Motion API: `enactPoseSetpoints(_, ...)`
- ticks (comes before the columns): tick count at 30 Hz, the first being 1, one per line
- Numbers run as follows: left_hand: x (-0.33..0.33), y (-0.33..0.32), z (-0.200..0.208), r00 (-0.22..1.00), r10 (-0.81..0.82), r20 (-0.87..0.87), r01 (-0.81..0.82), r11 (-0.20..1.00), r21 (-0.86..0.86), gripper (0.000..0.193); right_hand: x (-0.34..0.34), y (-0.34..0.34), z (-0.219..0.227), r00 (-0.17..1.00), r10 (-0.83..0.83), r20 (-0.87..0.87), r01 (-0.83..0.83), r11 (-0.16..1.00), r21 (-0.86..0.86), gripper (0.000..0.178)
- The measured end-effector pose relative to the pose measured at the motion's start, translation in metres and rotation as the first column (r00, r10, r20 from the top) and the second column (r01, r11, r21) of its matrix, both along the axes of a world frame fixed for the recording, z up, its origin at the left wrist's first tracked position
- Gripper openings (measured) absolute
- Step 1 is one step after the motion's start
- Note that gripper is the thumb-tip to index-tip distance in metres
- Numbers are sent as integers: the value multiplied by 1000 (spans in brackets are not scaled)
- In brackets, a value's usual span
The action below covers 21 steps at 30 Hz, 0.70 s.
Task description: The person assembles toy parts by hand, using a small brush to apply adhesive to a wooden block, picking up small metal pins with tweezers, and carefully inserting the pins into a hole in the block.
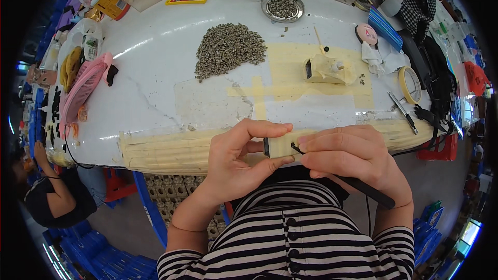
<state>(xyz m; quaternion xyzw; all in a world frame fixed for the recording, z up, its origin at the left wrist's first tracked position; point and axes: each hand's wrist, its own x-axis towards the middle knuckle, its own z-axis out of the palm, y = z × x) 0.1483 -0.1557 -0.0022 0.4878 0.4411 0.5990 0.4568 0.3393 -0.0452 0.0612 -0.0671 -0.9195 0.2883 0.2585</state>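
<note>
Over the near edge of the table [150, 67], your left hand [236, 158] has thumb and fingers closed on a cream block [281, 148], its dark end leftward, its long axis roughly sideways. Your right hand [347, 153] is nearer the block's right end, pinching a black tool [371, 193]; the tip appears to touch the block's upper face, and the handle slants down and right. White, with tape [166, 153] along its edge, the table bears a metal heap [231, 49], a dish [266, 6] and a taped block [327, 72] farther back. At far left, a person [59, 197] is beside a red stool [120, 187].
</note>
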Motion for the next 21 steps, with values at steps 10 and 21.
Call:
enactPoseSetpoints(10,-1,-4,0,995,16,-94,-14,1000,20,38,-2,1,-4,997,-73,-32,59,946,-319,11)
enactPoseSetpoints(21,2,0,-1,999,-50,-13,50,998,-29,35,-3,9,9,995,33,95,-12,976,-218,11)
